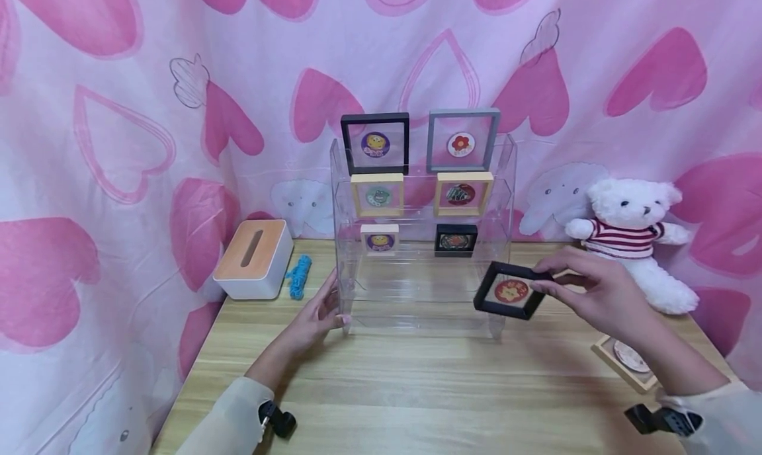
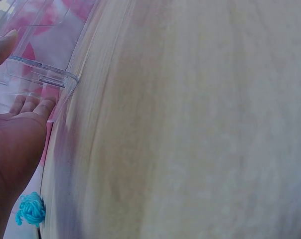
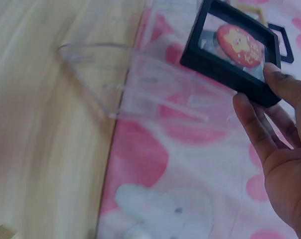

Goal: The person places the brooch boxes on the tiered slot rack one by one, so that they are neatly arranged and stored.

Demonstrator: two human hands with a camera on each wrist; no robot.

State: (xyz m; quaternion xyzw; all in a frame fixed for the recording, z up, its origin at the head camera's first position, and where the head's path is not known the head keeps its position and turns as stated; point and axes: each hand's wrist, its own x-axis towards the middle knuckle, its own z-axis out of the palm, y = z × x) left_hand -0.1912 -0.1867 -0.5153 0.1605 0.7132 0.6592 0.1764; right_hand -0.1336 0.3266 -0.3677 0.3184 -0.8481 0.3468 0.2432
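Note:
My right hand (image 1: 601, 289) pinches a black display frame (image 1: 489, 304) by its right edge, thumb in front. A red round badge (image 3: 240, 46) sits inside this frame. It is held tilted in front of the lower right of a clear acrylic tiered rack (image 1: 417, 323). At the rack's left side, my left hand (image 1: 313, 317) grips the side panel, thumb at the front edge; in the left wrist view the fingers (image 2: 43, 107) show through the plastic. On the rack stand a black frame (image 1: 345, 144), a grey frame (image 1: 493, 141) and several smaller frames below them.
A wooden-framed piece (image 1: 613, 362) lies on the table by my right forearm. Behind it sits a white teddy bear (image 1: 631, 210) in a striped shirt. To the left are a wood-topped tissue box (image 1: 253, 286) and a blue cord bundle (image 1: 299, 278). A pink heart-patterned curtain (image 1: 381, 51) hangs behind.

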